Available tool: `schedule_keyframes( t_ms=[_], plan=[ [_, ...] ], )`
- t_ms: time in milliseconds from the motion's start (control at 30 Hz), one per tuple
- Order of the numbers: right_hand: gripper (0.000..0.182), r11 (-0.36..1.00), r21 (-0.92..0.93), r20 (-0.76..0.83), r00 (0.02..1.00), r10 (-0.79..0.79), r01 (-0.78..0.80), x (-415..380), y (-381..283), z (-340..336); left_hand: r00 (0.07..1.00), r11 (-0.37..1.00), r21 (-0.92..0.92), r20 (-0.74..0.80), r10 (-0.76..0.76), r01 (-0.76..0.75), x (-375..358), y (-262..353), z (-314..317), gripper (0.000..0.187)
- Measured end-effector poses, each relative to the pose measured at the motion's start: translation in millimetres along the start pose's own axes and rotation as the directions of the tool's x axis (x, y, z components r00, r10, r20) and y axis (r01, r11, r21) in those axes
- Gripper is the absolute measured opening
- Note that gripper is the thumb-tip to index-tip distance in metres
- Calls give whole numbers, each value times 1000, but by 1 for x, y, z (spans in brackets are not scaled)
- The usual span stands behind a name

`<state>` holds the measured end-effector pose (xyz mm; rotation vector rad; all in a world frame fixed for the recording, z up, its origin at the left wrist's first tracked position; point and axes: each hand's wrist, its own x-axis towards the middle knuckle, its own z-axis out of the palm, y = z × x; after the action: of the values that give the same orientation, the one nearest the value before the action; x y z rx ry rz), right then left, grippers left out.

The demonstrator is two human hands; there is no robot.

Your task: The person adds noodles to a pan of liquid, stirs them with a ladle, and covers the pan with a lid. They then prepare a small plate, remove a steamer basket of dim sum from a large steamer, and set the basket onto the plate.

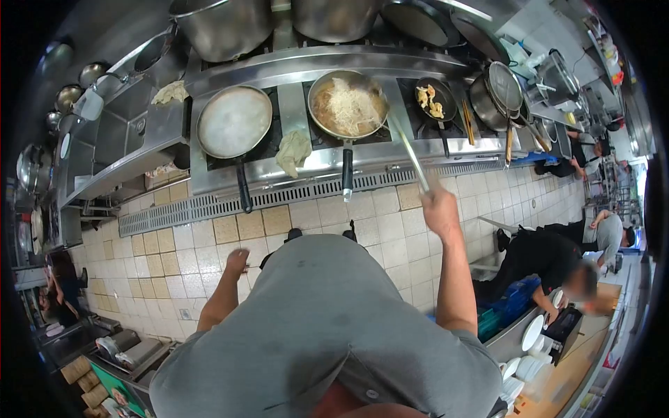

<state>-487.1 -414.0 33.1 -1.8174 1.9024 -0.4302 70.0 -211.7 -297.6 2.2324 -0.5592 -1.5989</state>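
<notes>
My right hand (440,209) is wrapped round the handle of a long metal utensil (410,150), whose far end reaches the right side of the middle pan. That pan (348,104) holds pale shredded food in brown liquid, and its black handle (347,171) points toward me. My left hand (237,260) hangs over the tiled floor, fingers curled, touching nothing that I can make out. Left of the middle pan sits a pan of cloudy, steaming liquid (234,122). On the right a small black pan (437,99) holds several yellowish pieces.
A crumpled cloth (293,152) lies between the two large pans. Large pots (223,28) stand behind. Chopsticks (467,122) and a pot with a strainer (503,87) are at the right. A sink (122,136) is at the left. Several people (536,258) are farther off.
</notes>
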Motion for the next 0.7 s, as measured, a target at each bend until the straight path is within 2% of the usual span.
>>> schedule_keyframes(
  t_ms=[67,133,233,267,300,333,400,433,467,533,567,633,667,700],
  plan=[
    [51,998,-52,26,999,-23,24,6,19,14,986,985,46,-26,-163,164,-3,-38,-4,45],
    [50,994,-102,55,998,-21,27,14,34,37,991,868,496,103,-90,27,20,-90,-14,45],
    [51,988,-157,129,991,23,-3,35,47,36,989,799,600,139,-59,-37,11,-94,9,42],
    [51,991,-133,113,993,-18,34,36,53,28,990,798,602,128,-66,-25,6,-92,19,42],
    [52,992,-105,98,993,-63,74,37,55,19,995,933,354,40,-91,71,-12,-66,39,42],
    [52,992,-93,111,991,-74,84,35,60,12,990,988,66,-42,-138,140,-35,-30,63,41],
    [50,992,-111,81,995,-56,64,32,71,-2,993,999,-15,-116,-36,34,-54,14,104,40],
    [53,983,-180,103,995,-11,29,34,69,-3,995,1000,0,-95,15,-15,-57,29,122,40],
    [53,984,-173,120,993,-18,39,42,77,4,995,998,16,-70,66,-65,-60,42,137,41],
    [55,969,-221,149,986,-77,109,56,95,17,976,956,197,38,213,-216,-53,56,161,43],
    [55,970,-214,152,985,-82,113,54,102,11,977,956,200,30,211,-213,-54,59,166,43],
    [55,966,-226,174,981,-89,128,47,98,-18,880,781,414,135,456,-468,-62,72,174,45],
    [55,966,-223,178,980,-93,132,43,99,-22,882,784,414,130,453,-463,-68,77,176,45],
    [54,970,-197,147,982,-116,144,38,100,-24,935,895,272,84,345,-354,-83,88,176,45]
  ],
)
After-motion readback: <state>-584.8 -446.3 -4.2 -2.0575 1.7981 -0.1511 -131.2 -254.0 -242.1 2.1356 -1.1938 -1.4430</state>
